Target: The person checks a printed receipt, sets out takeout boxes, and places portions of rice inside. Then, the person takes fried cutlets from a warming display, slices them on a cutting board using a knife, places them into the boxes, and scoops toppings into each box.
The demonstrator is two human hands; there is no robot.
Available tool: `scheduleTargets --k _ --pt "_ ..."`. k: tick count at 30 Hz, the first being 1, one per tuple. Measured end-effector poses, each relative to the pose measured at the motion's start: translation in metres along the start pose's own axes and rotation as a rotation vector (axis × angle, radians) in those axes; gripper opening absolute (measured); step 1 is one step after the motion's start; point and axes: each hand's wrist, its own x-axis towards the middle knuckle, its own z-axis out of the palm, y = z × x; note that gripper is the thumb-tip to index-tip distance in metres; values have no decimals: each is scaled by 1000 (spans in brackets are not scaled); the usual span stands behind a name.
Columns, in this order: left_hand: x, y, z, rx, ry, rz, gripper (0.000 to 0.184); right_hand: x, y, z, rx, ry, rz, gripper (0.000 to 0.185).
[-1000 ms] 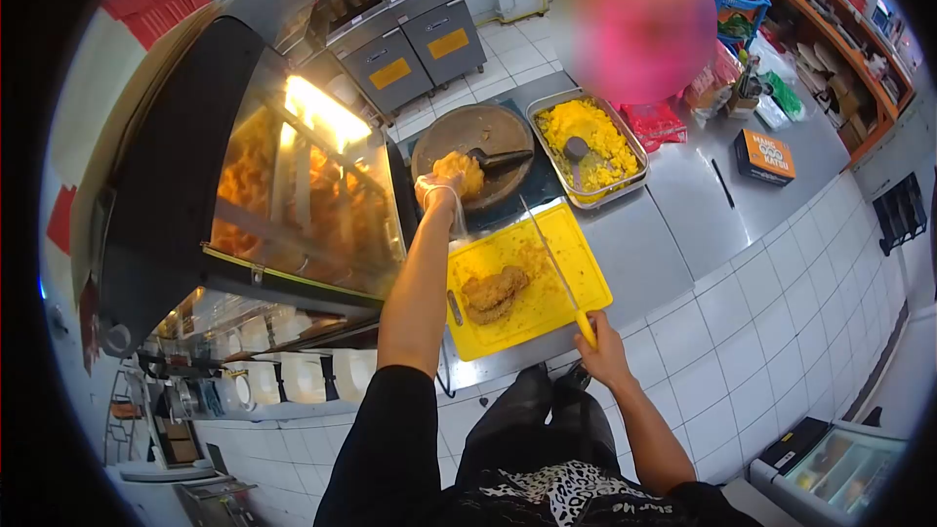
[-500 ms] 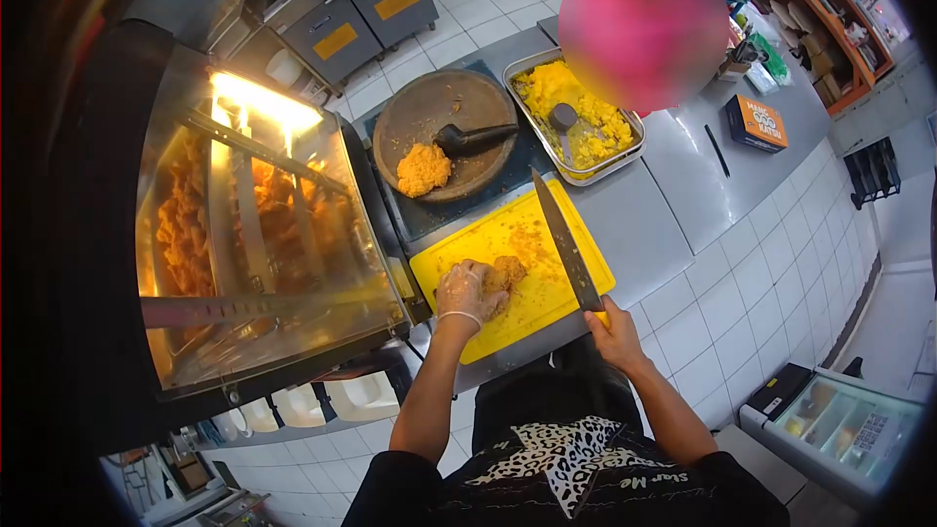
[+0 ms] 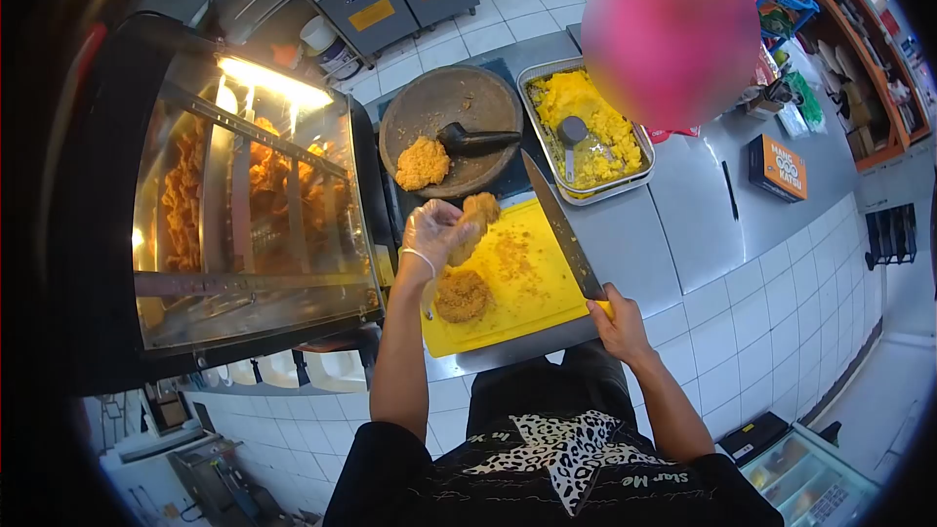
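One breaded piece (image 3: 481, 212) now up in the left hand (image 3: 433, 234), apart from the other piece (image 3: 463, 296)

Right of the knife (image 3: 564, 232), we read "MANG" and "KATSU" on the orange box (image 3: 778, 168); nearer us than the knife, "Star Me" on the black shirt (image 3: 625, 466). Other lettering there we cannot make out.

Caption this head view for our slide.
Gloved left hand holds golden breaded piece over yellow rectangular board; right hand grips yellow-handled metal knife.
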Motion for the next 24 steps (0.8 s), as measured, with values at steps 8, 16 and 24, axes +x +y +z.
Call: scheduleTargets --k 8,16,24 --pt "86 13 46 206 543 -79 43 20 20 -28 29 -86 25 29" --pt "45 -25 22 333 311 17 55 29 23 -13 164 -175 88 35" --pt "-75 13 2 847 132 -21 74 31 18 5 89 -206 12 21"
